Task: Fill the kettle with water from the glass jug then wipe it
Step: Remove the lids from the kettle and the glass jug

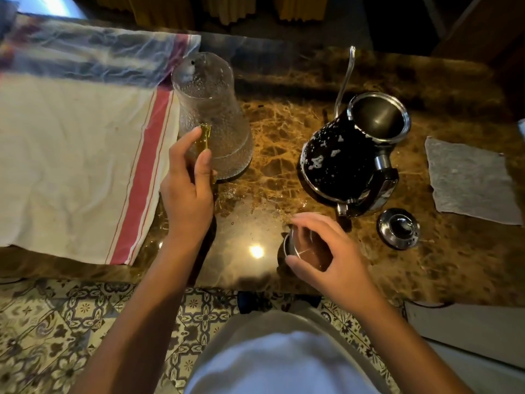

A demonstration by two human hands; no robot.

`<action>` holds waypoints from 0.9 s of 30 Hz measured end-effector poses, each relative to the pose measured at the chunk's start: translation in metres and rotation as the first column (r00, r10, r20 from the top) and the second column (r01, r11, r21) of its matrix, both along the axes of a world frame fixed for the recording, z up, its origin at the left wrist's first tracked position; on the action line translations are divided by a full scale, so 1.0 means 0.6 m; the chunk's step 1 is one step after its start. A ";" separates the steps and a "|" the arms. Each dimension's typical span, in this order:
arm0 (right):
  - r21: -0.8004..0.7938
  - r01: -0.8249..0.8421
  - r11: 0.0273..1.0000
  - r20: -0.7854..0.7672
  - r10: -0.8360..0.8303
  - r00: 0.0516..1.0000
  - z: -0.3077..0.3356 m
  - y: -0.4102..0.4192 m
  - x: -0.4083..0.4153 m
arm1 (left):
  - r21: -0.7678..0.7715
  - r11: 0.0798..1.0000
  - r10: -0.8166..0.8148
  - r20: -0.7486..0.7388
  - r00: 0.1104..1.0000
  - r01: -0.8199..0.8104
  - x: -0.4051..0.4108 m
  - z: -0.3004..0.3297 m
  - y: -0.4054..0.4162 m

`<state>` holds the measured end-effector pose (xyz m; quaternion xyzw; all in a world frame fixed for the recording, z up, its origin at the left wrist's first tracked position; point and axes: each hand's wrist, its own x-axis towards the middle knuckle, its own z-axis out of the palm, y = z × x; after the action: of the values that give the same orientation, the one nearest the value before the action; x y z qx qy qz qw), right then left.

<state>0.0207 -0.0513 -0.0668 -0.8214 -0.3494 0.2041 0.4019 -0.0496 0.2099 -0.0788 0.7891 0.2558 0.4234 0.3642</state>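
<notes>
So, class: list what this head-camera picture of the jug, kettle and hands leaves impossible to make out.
- Water level in the kettle: the opening is dark.
- Water level in the glass jug: textured glass blurs it.
- The left hand grip on the jug's yellow handle: fingers cover it.
- The small metal thing under the right hand: fingers hide most.

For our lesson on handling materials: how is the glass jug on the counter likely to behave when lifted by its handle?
The glass jug looks thick-walled and tall, so probably heavy and fragile. Its dimpled surface seems wet, perhaps slippery. The left hand holds its yellow handle to one side, so it may swing or tip.
</notes>
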 end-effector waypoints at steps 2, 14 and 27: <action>-0.064 -0.005 0.998 0.053 0.009 0.999 -0.011 -0.002 -0.005 | -0.004 1.000 -0.003 -0.002 1.000 0.003 0.000 0.000 0.001; -0.132 -0.062 0.989 0.217 0.090 0.972 -0.041 0.020 -0.019 | -0.032 0.999 -0.003 0.021 1.000 0.004 0.000 0.006 -0.005; -0.226 -0.133 0.965 0.261 0.192 0.946 -0.007 0.035 0.001 | -0.068 0.998 -0.008 0.026 1.000 0.009 0.001 0.007 -0.007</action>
<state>0.0215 -0.0303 -0.0711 -0.8473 -0.4467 0.1534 0.2431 -0.0491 0.2059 -0.0744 0.7718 0.2621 0.4230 0.3960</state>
